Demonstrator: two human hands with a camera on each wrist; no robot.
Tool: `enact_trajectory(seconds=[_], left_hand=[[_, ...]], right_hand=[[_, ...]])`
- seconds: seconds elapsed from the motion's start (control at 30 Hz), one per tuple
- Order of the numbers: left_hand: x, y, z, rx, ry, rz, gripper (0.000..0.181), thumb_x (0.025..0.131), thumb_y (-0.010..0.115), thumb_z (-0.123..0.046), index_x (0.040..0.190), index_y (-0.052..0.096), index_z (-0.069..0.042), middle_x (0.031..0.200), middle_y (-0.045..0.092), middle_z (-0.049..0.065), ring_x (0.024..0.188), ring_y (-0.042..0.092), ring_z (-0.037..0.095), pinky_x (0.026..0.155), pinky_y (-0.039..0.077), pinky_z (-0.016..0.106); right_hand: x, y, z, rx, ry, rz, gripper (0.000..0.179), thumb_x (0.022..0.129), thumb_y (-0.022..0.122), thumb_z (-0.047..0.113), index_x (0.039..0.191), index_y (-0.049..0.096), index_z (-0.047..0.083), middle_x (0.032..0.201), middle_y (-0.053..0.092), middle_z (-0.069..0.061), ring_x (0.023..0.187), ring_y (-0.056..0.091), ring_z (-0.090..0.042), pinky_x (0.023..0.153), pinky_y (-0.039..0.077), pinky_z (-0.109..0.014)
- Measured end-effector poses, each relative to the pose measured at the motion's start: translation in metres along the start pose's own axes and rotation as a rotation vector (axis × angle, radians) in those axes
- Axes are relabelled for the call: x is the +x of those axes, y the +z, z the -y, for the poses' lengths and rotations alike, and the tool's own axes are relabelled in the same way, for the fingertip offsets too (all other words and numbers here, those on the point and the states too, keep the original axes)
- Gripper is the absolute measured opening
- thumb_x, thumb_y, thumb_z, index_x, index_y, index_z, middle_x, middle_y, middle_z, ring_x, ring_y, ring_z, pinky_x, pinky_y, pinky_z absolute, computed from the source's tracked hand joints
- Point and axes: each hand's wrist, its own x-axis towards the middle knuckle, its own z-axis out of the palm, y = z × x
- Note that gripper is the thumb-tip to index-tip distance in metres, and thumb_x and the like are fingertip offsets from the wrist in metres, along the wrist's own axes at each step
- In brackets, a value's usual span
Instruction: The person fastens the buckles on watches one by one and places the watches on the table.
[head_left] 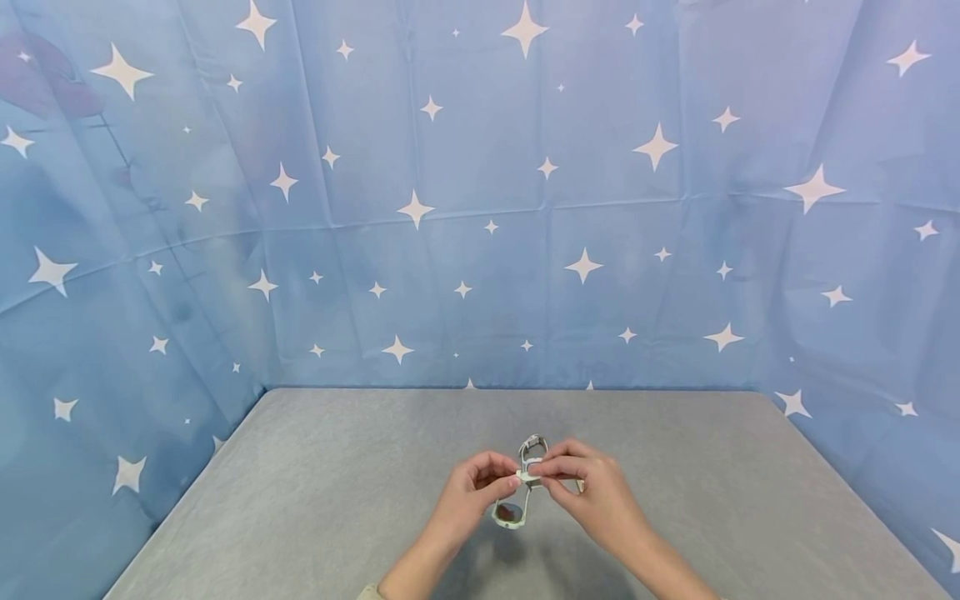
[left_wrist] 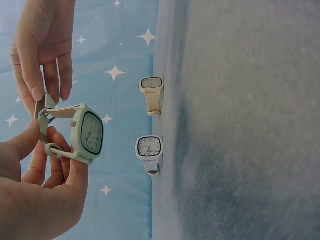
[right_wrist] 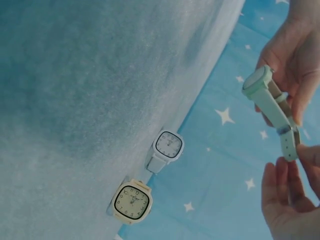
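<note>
A light green wristwatch [left_wrist: 91, 132] with a squarish dial is held up between both hands, its strap bent into a loop at the buckle. My left hand [head_left: 468, 496] pinches the strap by the buckle between thumb and fingers, with other fingers under the case in the left wrist view. My right hand [head_left: 592, 492] pinches the strap's end [right_wrist: 289, 149], which passes through the buckle [right_wrist: 285, 130]. In the head view the dial [head_left: 510, 513] hangs below the hands, and fingers cover part of the strap.
Beyond the hands, a white watch [left_wrist: 149, 147] and a cream watch [left_wrist: 151, 84] stand on the grey table [head_left: 337, 467]. The right hand partly hides the cream one in the head view. A blue star-patterned curtain [head_left: 480, 167] rises behind the table and along its sides.
</note>
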Motion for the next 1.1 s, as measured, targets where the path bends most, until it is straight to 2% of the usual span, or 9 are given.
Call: enact_trajectory(seconds=[0.2,0.4,0.53,0.67,0.8,0.9,1.1], left_hand=[[0.0000,0.0008,-0.0001,0.042,-0.006,-0.009,0.028,0.093,0.069,-0.014,0.110,0.065,0.007,0.092,0.066,-0.001,0.084,0.062,0.009,0.081,0.055,0.024],[0.0005,0.0029,-0.0006,0.045,-0.008,-0.003,0.027,0.092,0.070,-0.015,0.108,0.066,0.006,0.092,0.068,0.000,0.083,0.063,0.011,0.070,0.055,0.023],[0.0004,0.0042,-0.0007,0.033,-0.013,0.001,0.026,0.091,0.071,-0.012,0.107,0.066,0.007,0.091,0.068,0.000,0.079,0.061,0.008,0.063,0.055,0.023],[0.0001,0.0049,-0.0009,0.033,-0.006,0.002,0.026,0.091,0.072,-0.011,0.106,0.066,0.008,0.089,0.068,-0.001,0.076,0.061,0.008,0.062,0.055,0.023],[-0.0004,0.0043,0.0003,0.038,0.006,-0.009,0.026,0.090,0.073,-0.011,0.105,0.067,0.008,0.090,0.070,0.001,0.077,0.063,0.009,0.062,0.055,0.023],[-0.0005,0.0033,0.0021,0.061,0.012,-0.018,0.024,0.089,0.073,-0.011,0.105,0.068,0.008,0.092,0.071,0.006,0.076,0.063,0.008,0.062,0.054,0.022],[0.0001,0.0025,0.0038,0.115,0.038,-0.023,0.023,0.090,0.073,-0.012,0.104,0.068,0.005,0.097,0.070,0.015,0.077,0.062,0.004,0.069,0.052,0.020]], right_hand=[[-0.0003,0.0008,-0.0006,-0.056,-0.066,-0.038,0.029,0.078,0.078,-0.005,0.091,0.080,0.021,0.089,0.066,0.011,0.077,0.061,-0.002,0.063,0.051,-0.020],[-0.0003,0.0002,-0.0025,-0.069,-0.085,-0.033,0.029,0.078,0.079,-0.004,0.092,0.080,0.021,0.087,0.065,0.012,0.073,0.057,0.002,0.060,0.048,-0.019],[-0.0002,-0.0004,-0.0038,-0.048,-0.092,-0.019,0.029,0.078,0.078,-0.005,0.094,0.078,0.020,0.087,0.068,0.010,0.075,0.061,-0.001,0.063,0.053,-0.019],[0.0004,0.0004,-0.0039,-0.032,-0.110,-0.022,0.028,0.077,0.079,-0.005,0.092,0.077,0.018,0.087,0.070,0.010,0.079,0.068,-0.006,0.069,0.058,-0.021],[0.0021,0.0015,-0.0023,-0.053,-0.134,-0.020,0.027,0.076,0.080,-0.004,0.089,0.076,0.019,0.086,0.070,0.010,0.080,0.068,-0.006,0.071,0.059,-0.022],[0.0026,0.0021,-0.0004,-0.061,-0.121,-0.002,0.026,0.076,0.081,-0.002,0.091,0.075,0.018,0.087,0.070,0.009,0.081,0.069,-0.007,0.072,0.059,-0.023],[0.0012,0.0057,0.0012,-0.042,-0.023,0.094,0.027,0.080,0.081,0.008,0.104,0.073,0.019,0.100,0.071,0.007,0.090,0.067,-0.010,0.078,0.058,-0.019]])
